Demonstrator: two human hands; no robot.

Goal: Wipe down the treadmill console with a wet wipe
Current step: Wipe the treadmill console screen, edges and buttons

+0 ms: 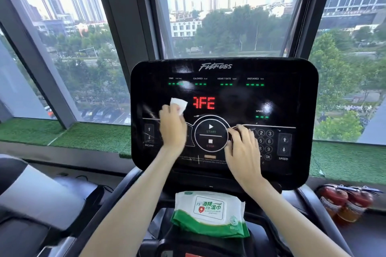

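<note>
One wipe (178, 104), perhaps two extinguishers (346, 200).

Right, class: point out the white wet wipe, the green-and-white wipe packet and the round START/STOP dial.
White wet wipe (179, 105), head view: its exposed upper corner.
Green-and-white wipe packet (209, 213), head view: its label.
Round START/STOP dial (211, 133), head view: its centre.

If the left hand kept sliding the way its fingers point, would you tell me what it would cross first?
The left hand, holding the wipe, points up the console. It would probably meet the green TIME dashes first, passing left of the red letters.
</note>
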